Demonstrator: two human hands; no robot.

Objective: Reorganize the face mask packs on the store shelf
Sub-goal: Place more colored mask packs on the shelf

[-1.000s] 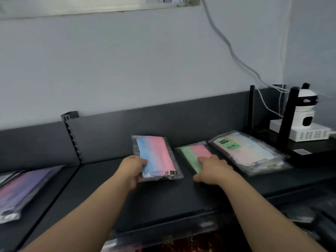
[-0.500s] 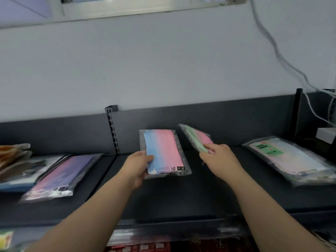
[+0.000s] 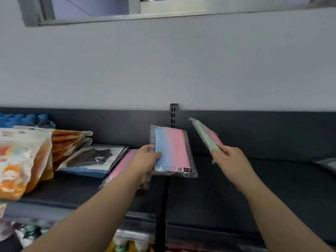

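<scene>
My left hand (image 3: pixel 145 160) grips the left edge of a blue-to-pink mask pack (image 3: pixel 172 151), held flat above the dark shelf (image 3: pixel 236 188) at its upright divider. My right hand (image 3: pixel 229 159) holds a green-and-pink mask pack (image 3: pixel 207 136) by its near end, tilted up on edge, to the right of the first pack. A pink-purple mask pack (image 3: pixel 121 164) lies on the left shelf section, partly hidden under my left hand. A black mask pack (image 3: pixel 91 157) lies left of it.
Orange and white snack bags (image 3: pixel 23 160) stand at the far left, blue bottle caps (image 3: pixel 23 119) behind them. A slotted upright (image 3: pixel 173 113) splits the back panel. Another clear pack's corner (image 3: pixel 327 164) shows at the right edge. Goods sit on the lower shelf (image 3: pixel 127 240).
Both hands have carried their packs off the shelf and leftward; the view swung left, so the camera device and right-hand stack left the frame and the snack bags came in.
</scene>
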